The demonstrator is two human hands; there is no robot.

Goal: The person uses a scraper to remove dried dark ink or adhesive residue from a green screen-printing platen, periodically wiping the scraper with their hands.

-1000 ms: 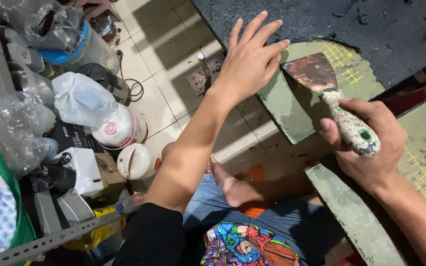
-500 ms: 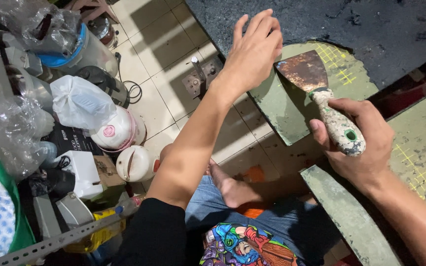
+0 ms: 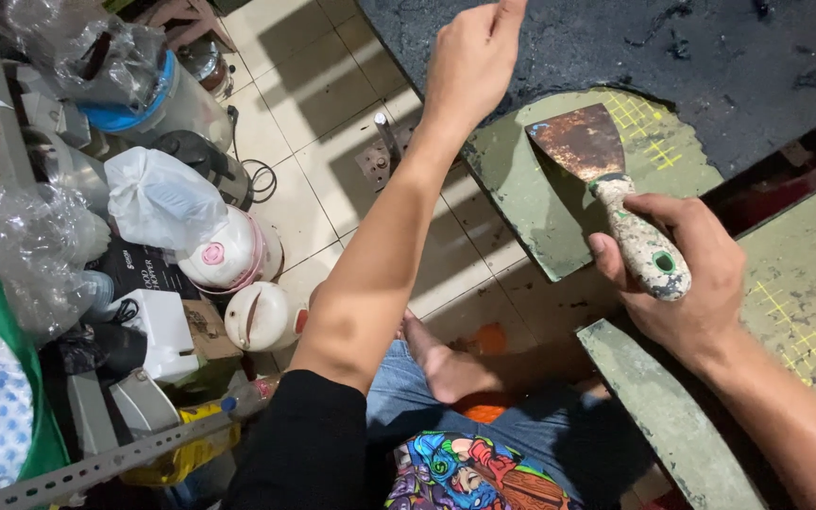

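Observation:
My right hand (image 3: 687, 274) grips the paint-flecked handle of a scraper (image 3: 606, 184) whose rusty blade points up and left over a green board (image 3: 559, 203). My left hand (image 3: 474, 52) reaches forward to the top edge of the view and rests on a dark, rough sheet (image 3: 635, 47) that covers the upper part of the board. Its fingertips are cut off by the frame, so I cannot see whether they hold anything. My bare foot (image 3: 446, 364) and patterned shorts (image 3: 465, 472) show below.
A cluttered shelf at the left holds plastic bags (image 3: 158, 198), white round appliances (image 3: 233, 255), a white box (image 3: 158, 326) and a metal angle bar (image 3: 96, 463). Another green board (image 3: 805, 283) with yellow grid marks lies at the right. A tiled floor (image 3: 314, 142) lies underneath.
My left hand has moved forward and up along the dark sheet, its fingers now drawn closer together. The scraper and my right hand have shifted slightly left and up.

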